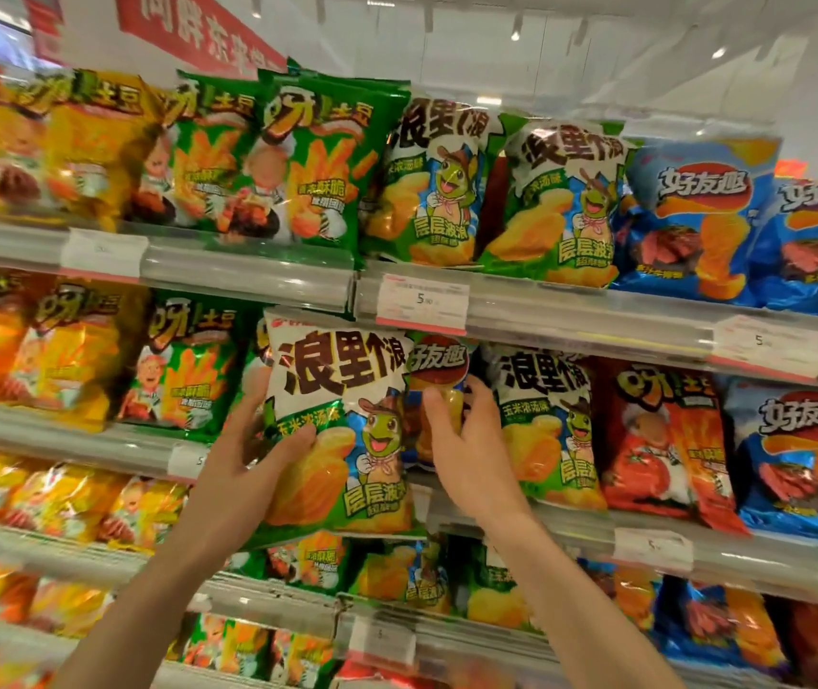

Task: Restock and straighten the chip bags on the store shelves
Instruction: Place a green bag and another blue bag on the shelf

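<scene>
A white-and-green chip bag with a cartoon turtle hangs in front of the second shelf, gripped at its left edge by my left hand. My right hand reaches just right of it, fingers curled on a blue chip bag that stands behind on the second shelf. A matching turtle bag stands upright right of my right hand. Two more turtle bags stand on the top shelf.
Green, yellow and orange chip bags fill the shelves to the left. Red and blue bags stand to the right. Price tags hang on the shelf rails. Lower shelves hold more bags. A red banner hangs overhead.
</scene>
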Demonstrator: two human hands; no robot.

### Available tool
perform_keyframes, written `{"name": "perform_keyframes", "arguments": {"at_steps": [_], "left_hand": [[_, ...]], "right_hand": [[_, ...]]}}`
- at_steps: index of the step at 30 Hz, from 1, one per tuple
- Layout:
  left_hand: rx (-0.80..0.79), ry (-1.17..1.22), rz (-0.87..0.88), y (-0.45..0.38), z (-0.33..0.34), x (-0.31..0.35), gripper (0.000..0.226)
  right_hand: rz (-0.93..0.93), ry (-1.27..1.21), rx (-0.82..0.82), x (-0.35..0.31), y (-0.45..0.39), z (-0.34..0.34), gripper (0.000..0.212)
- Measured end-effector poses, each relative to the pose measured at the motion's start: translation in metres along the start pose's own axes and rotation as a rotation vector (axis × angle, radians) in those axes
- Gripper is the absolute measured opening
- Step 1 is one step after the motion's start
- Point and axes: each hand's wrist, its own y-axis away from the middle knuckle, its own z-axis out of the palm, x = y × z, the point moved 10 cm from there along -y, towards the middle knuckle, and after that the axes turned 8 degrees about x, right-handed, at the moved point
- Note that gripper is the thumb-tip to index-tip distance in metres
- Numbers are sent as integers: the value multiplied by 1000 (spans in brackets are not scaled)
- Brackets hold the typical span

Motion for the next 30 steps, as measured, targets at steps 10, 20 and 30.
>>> {"name": "perform_keyframes", "arguments": {"at_steps": [10,20,30], "left_hand": [[43,-38,42,-11,-40,7,56],[42,-24,25,-13,-50,7,68],[82,-21,48,-12,-54,14,57]], "right_hand": [[173,14,45,35,-62,41,106],[121,62,113,25,-64,32,82],[59,266,184,3,-60,17,77]]}}
